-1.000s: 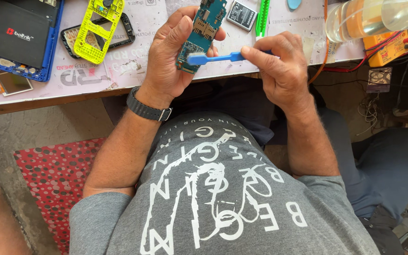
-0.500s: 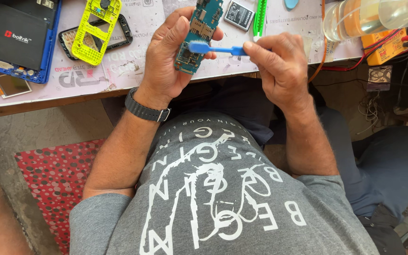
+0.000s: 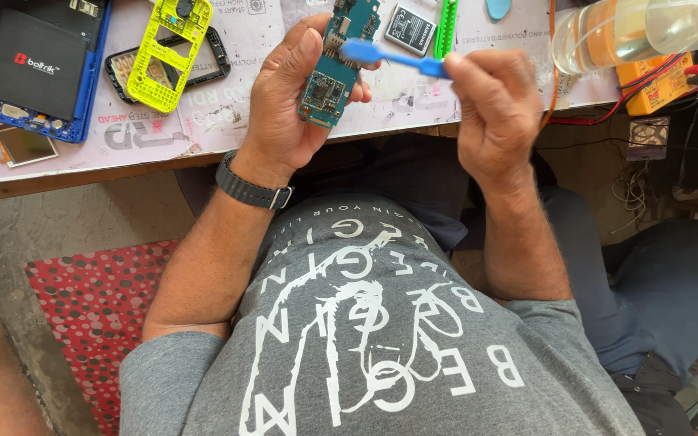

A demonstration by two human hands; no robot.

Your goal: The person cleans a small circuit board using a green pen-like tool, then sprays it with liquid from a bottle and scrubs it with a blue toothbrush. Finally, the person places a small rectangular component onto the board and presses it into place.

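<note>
My left hand [image 3: 288, 101] holds a teal phone circuit board [image 3: 334, 77] upright over the front edge of the workbench. A dark watch sits on that wrist. My right hand [image 3: 490, 113] grips the handle of a small blue brush [image 3: 389, 56]. The brush head rests against the upper part of the board. Both hands hover above my lap, close to the bench edge.
On the white bench mat [image 3: 228, 113] lie a yellow phone frame [image 3: 170, 48], a black bezel, a blue phone body with a black battery [image 3: 38, 60], a small screen [image 3: 18, 147], a second battery [image 3: 409, 28] and a green tool [image 3: 444, 28]. Clear bottles [image 3: 632, 32] and wires stand right.
My right hand has slid the brush head up the board, from its lower middle to its upper part. The left hand has kept the board almost still.
</note>
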